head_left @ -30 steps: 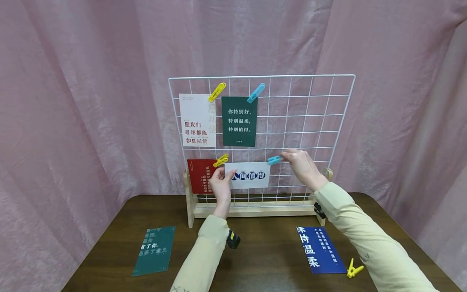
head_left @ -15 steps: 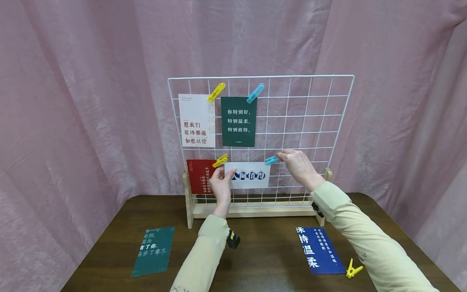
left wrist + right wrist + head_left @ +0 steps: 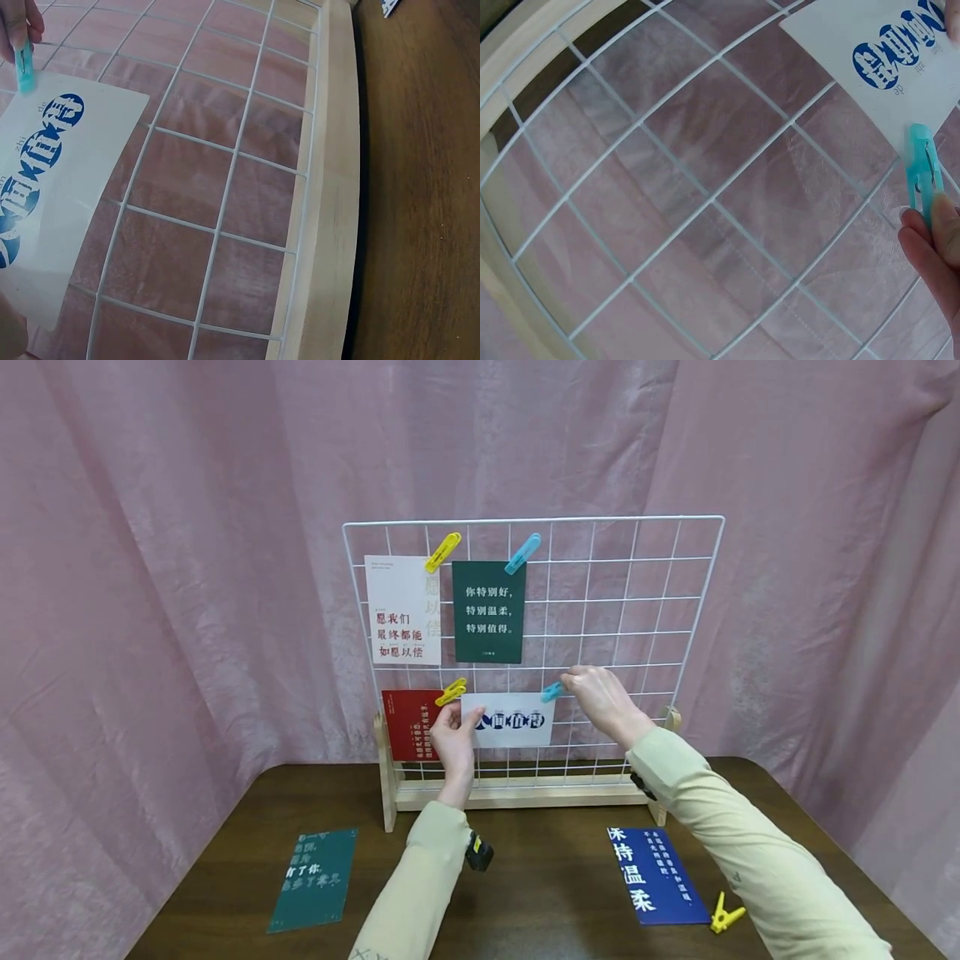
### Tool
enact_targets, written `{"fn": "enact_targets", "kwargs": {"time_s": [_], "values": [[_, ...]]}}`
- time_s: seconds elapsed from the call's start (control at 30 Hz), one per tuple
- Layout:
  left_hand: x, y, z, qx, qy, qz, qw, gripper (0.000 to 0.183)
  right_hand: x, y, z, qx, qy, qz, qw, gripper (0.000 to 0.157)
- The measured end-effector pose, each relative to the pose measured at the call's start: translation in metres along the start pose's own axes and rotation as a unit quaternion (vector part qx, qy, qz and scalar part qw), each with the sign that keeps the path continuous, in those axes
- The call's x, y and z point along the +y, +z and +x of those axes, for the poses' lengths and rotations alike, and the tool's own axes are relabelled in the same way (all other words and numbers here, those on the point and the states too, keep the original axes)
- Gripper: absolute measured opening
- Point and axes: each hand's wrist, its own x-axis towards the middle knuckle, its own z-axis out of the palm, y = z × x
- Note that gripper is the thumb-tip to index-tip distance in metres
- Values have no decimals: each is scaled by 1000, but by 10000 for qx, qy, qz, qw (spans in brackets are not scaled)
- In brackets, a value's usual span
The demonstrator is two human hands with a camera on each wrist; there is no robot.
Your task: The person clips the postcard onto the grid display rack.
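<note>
My left hand (image 3: 453, 742) pinches the left end of a white card (image 3: 517, 737) with blue round lettering, holding it against the white wire grid (image 3: 637, 614). My right hand (image 3: 603, 700) pinches the handles of a light blue clothespin (image 3: 552, 692). In the right wrist view the tip of that clothespin (image 3: 922, 161) overlaps the card's corner. The left wrist view has it at the card's top corner too. Left of the card, a red card (image 3: 405, 727) hangs under a yellow clothespin (image 3: 452, 692), partly behind my left fingers.
A white card (image 3: 397, 597) and a dark green card (image 3: 489, 643) hang higher on the grid by clothespins. The grid stands in a wooden base (image 3: 517, 797). On the table lie a teal card (image 3: 318, 902), a blue card (image 3: 667, 893) and a yellow clothespin (image 3: 724, 914).
My right hand has moved left with the blue clothespin, from beside the white card onto its upper right corner. My left hand has stayed in place on the card.
</note>
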Motion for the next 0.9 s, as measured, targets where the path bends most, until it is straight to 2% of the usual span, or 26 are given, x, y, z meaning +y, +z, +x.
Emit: {"fn": "enact_targets", "kwargs": {"time_s": [0.1,0.33,0.57,0.7,0.77,0.9], "values": [[-1,0,1,22,-14,-32,10000,22,-1,1,1,-106,14,26,9999,17],[-34,4,11,201,123,-238,9994,22,-2,6,4,-104,-144,34,9998,20],[-33,4,10,116,167,-342,9992,24,-4,5,7,-357,24,239,9991,19],[-34,4,8,145,253,-195,9994,23,-5,4,5,-443,111,391,9982,20],[-34,5,7,152,269,-109,9995,23,-4,5,4,-384,143,524,9978,22],[-34,4,6,149,442,93,9989,26,-3,7,1,-110,193,799,9966,16]]}}
